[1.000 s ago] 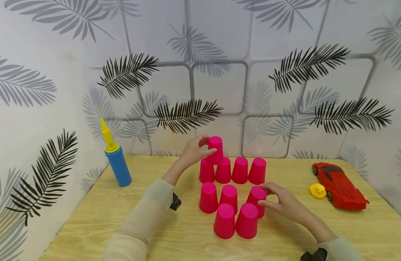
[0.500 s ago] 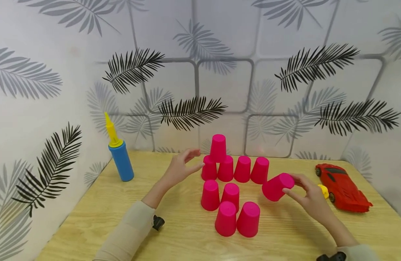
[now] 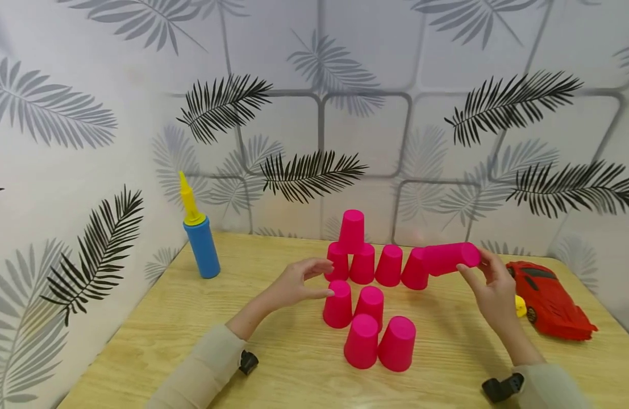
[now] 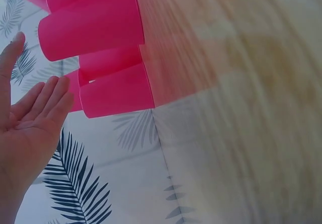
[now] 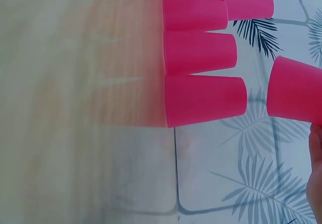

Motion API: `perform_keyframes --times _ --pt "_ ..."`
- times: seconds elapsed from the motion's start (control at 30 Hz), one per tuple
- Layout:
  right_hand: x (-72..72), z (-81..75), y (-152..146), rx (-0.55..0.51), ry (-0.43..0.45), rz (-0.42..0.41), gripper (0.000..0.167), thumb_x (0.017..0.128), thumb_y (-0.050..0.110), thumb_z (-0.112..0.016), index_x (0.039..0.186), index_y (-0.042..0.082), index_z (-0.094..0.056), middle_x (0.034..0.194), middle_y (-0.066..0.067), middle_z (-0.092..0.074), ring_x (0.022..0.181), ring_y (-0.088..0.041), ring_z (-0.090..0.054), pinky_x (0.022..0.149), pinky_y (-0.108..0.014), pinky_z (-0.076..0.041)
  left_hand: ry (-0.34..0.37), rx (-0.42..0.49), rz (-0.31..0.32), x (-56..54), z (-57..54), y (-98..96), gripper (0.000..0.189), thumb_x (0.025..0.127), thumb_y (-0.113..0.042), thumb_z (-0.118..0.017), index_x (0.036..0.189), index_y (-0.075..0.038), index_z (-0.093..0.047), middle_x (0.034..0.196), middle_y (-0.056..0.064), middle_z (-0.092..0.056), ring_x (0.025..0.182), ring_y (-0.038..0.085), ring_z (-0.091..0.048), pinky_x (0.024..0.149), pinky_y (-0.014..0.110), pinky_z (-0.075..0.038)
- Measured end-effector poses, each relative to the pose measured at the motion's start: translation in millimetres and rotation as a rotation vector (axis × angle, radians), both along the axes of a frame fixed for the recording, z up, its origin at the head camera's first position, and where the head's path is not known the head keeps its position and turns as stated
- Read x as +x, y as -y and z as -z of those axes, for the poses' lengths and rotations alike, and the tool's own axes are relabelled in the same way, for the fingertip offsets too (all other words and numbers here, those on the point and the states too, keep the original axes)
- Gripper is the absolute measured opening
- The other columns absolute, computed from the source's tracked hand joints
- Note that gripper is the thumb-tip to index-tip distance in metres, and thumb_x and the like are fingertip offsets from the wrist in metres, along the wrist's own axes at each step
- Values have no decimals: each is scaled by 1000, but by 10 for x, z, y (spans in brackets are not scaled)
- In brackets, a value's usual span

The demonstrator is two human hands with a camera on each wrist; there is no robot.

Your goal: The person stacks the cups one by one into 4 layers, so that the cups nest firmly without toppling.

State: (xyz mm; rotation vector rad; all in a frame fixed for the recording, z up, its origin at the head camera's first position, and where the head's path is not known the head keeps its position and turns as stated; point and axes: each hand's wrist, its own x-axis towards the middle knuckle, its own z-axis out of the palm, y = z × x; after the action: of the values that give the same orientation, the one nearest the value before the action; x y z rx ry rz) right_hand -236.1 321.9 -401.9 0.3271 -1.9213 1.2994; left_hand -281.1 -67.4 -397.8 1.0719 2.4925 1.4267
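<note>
In the head view my right hand [image 3: 495, 289] grips a pink cup [image 3: 449, 258] by its closed end, tipped on its side in the air. Its mouth points left and overlaps the rightmost cup [image 3: 415, 270] of the back row; the right wrist view shows a gap between this held cup [image 5: 297, 90] and the standing row. Upside-down cups form that row, and one more cup [image 3: 352, 232] stands across the two leftmost. My left hand [image 3: 294, 284] reaches beside the front-left cup [image 3: 337, 307], fingers extended, holding nothing; its palm [image 4: 35, 133] shows in the left wrist view.
Two more cups, a left one [image 3: 361, 343] and a right one [image 3: 398, 345], stand nearest me. Behind them is another cup [image 3: 369, 301]. A blue and yellow hand pump [image 3: 203, 247] stands left. On the right are a red toy car [image 3: 552, 301] and a yellow duck [image 3: 520, 307].
My left hand let go of the upper cup and drew back toward the front-left cup. My right hand lifted a cup from the front group and carried it up, tipping it sideways.
</note>
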Motion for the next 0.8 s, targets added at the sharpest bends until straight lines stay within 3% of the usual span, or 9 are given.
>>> perform_keyframes --times 0.13,0.23,0.43,0.57,0.8 --pt "-171 -53 101 -72 19 -36 47 80 -20 -65 125 -16 -52 109 24 -58 100 12 -58 89 -1 -46 -5 -67 18 11 15 -37 61 83 -20 -78 134 3 -52 129 19 -63 121 31 -61 108 45 -48" --pt "-299 -97 162 -70 33 -57 45 83 -16 -65 126 -16 -52 108 23 -57 99 11 -57 90 -1 -46 -28 -103 24 13 19 -66 57 83 -19 -79 130 3 -55 126 16 -65 117 28 -63 106 41 -50" --pt "-507 -161 182 130 115 27 44 87 4 -71 127 -7 -55 103 25 -52 94 19 -51 80 4 -44 -64 -150 27 0 28 -120 52 82 -20 -79 126 0 -59 124 14 -66 113 26 -65 102 35 -53" --pt "-601 -185 172 238 146 35 44 88 13 -72 125 -6 -56 104 11 -55 92 24 -48 71 4 -44 -52 -151 43 -5 37 -137 52 83 -20 -79 126 0 -59 125 14 -66 113 26 -66 101 40 -53" --pt "-713 -248 184 303 222 -8 44 90 20 -70 124 -4 -55 111 -15 -61 91 22 -47 78 3 -40 -53 -164 42 -25 53 -129 47 83 -22 -78 124 -5 -61 121 10 -68 112 23 -67 101 41 -54"
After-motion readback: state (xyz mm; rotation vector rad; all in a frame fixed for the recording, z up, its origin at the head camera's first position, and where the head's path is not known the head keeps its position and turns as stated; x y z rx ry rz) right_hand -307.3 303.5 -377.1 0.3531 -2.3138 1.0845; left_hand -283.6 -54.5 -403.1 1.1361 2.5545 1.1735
